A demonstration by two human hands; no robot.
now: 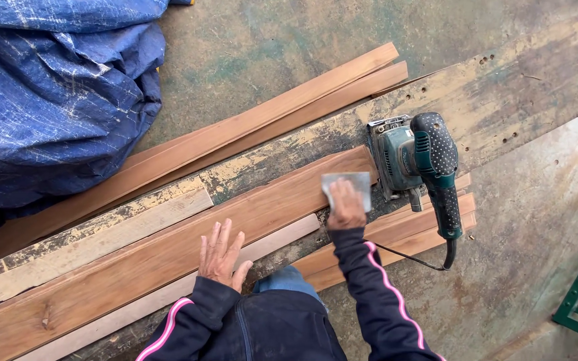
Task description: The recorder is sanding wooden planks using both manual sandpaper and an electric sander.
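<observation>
left hand flat on plank, right hand pressing sandpaper; concrete floor.

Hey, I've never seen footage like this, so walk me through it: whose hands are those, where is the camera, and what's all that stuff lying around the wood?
There is only one picture, taken from a camera worn on a person's head, looking straight down at their own two bare hands. No machine is doing the work.

The left hand lies flat, fingers spread, on a long reddish-brown plank. The right hand presses a grey sheet, probably sandpaper, onto the end of that same plank.

The plank lies across a worn, paint-flecked work board, with paler strips of wood beside it. Just past the right hand sits a teal and black electric sander, its cord trailing off; nobody is touching it. More planks lie on the concrete floor, and a crumpled blue tarpaulin fills the upper left corner.
</observation>
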